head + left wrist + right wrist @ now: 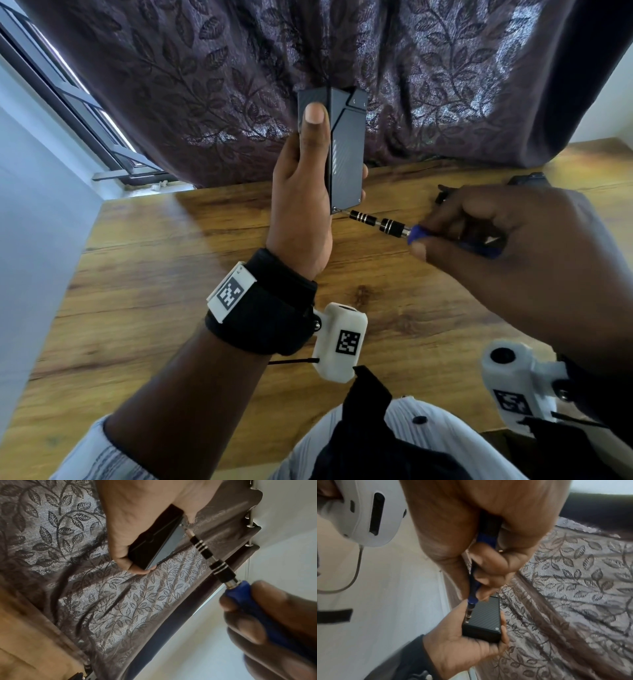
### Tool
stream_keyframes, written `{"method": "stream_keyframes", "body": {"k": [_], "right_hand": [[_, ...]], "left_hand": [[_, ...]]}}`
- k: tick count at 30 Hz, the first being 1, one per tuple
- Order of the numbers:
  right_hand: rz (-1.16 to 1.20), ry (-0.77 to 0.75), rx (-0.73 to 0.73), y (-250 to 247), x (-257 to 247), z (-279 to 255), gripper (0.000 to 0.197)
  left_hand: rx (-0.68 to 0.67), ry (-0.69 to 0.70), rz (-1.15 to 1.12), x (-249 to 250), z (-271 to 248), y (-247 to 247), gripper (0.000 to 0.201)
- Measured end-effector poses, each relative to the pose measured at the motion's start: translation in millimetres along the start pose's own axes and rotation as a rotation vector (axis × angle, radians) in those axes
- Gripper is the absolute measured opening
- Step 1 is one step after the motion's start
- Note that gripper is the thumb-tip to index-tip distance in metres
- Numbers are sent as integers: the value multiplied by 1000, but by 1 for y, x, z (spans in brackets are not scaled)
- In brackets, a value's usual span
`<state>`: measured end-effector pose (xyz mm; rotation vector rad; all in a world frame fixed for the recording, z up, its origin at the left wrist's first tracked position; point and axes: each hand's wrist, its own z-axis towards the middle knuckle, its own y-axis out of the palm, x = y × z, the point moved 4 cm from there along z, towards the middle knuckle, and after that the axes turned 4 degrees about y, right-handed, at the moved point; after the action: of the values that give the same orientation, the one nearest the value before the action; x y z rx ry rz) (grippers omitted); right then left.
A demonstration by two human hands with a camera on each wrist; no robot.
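My left hand grips a black rectangular box with a carbon-weave face, held upright above the wooden table, thumb pressed along its side. My right hand grips the blue handle of a screwdriver with a black, silver-ringed shaft. The bit tip sits at a screw in the box's lower corner. The left wrist view shows the box and the screwdriver meeting at that corner. From the right wrist, the screwdriver points down onto the box, where a second screw shows.
A purple leaf-patterned curtain hangs right behind the box, down to the table's far edge. A window frame is at the left. A dark object lies on the table behind my right hand.
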<state>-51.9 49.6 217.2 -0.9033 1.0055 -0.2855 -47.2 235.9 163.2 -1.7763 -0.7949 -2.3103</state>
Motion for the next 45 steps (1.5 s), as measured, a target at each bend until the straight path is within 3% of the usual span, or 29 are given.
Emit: {"method": "stream_keyframes", "body": {"k": [3, 6, 10, 13, 16, 19, 22, 24, 32, 38, 42, 45], "right_hand": [[46, 39, -43, 7, -1, 1, 30], [80, 79, -82, 9, 1, 3, 20], [33, 13, -26, 0, -3, 2, 34], [-55, -70, -2, -2, -6, -1, 26], [-15, -36, 53, -4, -3, -3, 12], [-55, -10, 70, -1, -5, -1, 14], [-79, 28, 8, 4, -2, 5, 36], [-30, 68, -40, 4, 1, 8, 41], [272, 123, -361, 5, 17, 13, 5], [543, 184, -436, 12, 27, 7, 26], [653, 110, -357, 17, 26, 0, 26], [414, -69, -137, 20, 20, -3, 17]], "left_hand": [[-2, 4, 4, 2, 1, 0, 56], [-17, 17, 7, 3, 3, -1, 56], [-6, 21, -10, 2, 4, -2, 57], [0, 9, -16, -2, 2, -1, 56], [-11, -3, -11, -6, 1, 0, 57], [-14, -8, -4, -8, 1, -1, 58], [-14, -1, -2, -8, 3, -2, 58], [-20, 3, -2, -8, 3, -3, 60], [-81, 9, 8, -13, 2, -1, 58], [-77, -37, -67, -13, 3, -7, 64], [-45, -156, -189, -20, 0, -12, 71], [-43, -269, -300, -28, -6, -9, 78]]}}
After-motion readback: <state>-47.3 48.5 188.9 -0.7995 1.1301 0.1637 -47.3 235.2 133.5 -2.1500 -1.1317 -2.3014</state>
